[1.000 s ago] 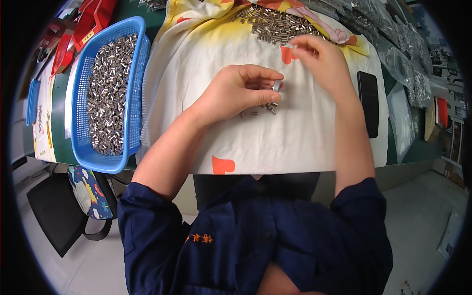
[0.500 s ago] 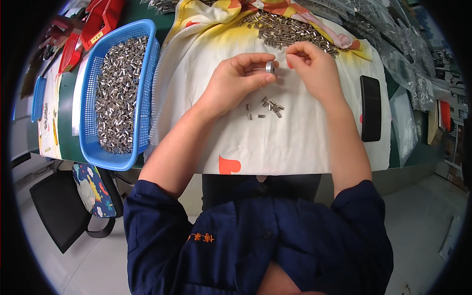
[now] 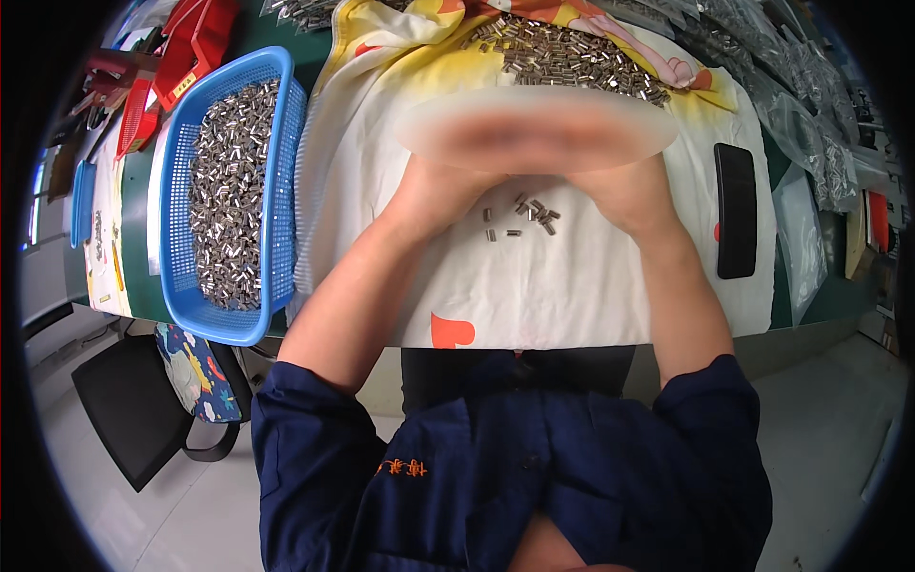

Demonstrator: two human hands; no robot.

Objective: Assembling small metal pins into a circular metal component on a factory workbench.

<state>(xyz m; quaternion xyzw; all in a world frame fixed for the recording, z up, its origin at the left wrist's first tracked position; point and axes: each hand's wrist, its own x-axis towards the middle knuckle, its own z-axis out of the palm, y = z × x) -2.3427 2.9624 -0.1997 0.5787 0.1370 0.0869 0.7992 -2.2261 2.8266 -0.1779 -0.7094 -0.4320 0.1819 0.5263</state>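
Observation:
My left hand [image 3: 440,186] and my right hand [image 3: 624,191] are raised close together over the white cloth [image 3: 381,276]. A blurred patch covers the fingers of both, so what they hold, if anything, is hidden. Just below them on the cloth lies a small loose group of short metal cylinders [image 3: 539,212], with a few single ones to its left. Beyond the hands a big heap of similar small metal cylinders [image 3: 581,62] spreads over the cloth's yellow patterned part.
On the left a blue plastic basket [image 3: 278,191] holds many metal cylinders. A black phone [image 3: 735,210] lies at the cloth's right side. Clear plastic bags of metal parts [image 3: 801,114] line the right. Red bins [image 3: 195,48] stand at the far left, and a black chair [image 3: 133,410] is below.
Half a second ago my left hand held a round metal piece and my right hand was pinched beside it, slightly apart. Now a blur hides the fingers. The view has shifted slightly.

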